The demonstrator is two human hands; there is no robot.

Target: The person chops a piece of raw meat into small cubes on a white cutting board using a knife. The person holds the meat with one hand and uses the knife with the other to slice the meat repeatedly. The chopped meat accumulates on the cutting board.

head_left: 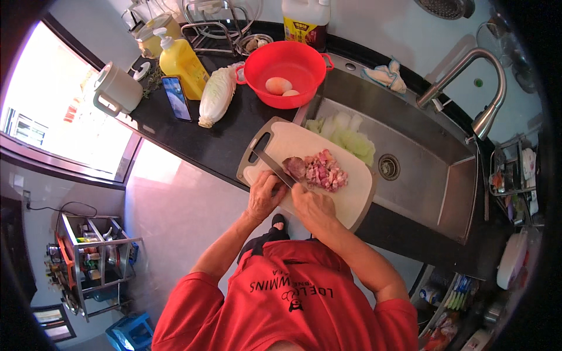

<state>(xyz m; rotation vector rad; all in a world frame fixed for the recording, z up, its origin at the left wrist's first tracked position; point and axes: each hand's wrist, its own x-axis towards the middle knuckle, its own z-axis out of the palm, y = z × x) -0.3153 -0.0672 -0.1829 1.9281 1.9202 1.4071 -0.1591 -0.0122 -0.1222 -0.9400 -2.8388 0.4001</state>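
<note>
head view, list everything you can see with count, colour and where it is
cutting board: 1, pale with grey rim, on the counter edge overlapping the sink
knife: 1, dark blade, on the board at the meat
diced meat: 1 pile plus an uncut piece, pink-red, mid board
sink: 1, steel, right of the board
cabbage leaves: several, pale green, in the sink
basin: 1, red, behind the board, holding two pale round items
napa cabbage: 1, white-green, on the black counter
phone: 1, dark, left of the cabbage
squeeze bottle: 1, yellow, behind the phone
faucet: 1, steel, over the sink
left hand: grip on the knife handle
right hand: on the board by the meat
</note>
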